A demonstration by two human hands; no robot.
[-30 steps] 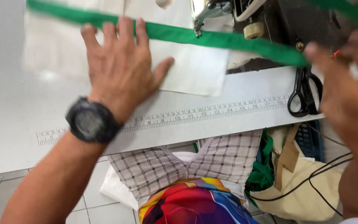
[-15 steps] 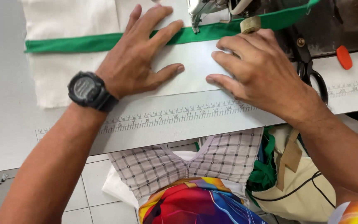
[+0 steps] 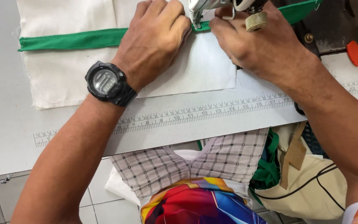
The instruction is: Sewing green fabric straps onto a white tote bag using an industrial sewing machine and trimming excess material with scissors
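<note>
Head view: green strip [image 3: 73, 40] under fingers [image 3: 175, 23]

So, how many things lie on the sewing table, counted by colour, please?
Green: 1, the strip under both hands, left hand and right hand.
Cream: 1, the cloth.
White: 1, the sheet.
Orange: 1, a small piece.
Total: 4

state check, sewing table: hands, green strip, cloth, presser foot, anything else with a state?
left hand: curled, pressing green strip onto cream cloth
right hand: pinching strip at presser foot
green strip: flat across cloth, fed under foot
cream cloth: spread flat on table
wristwatch: strapped on left wrist
</note>
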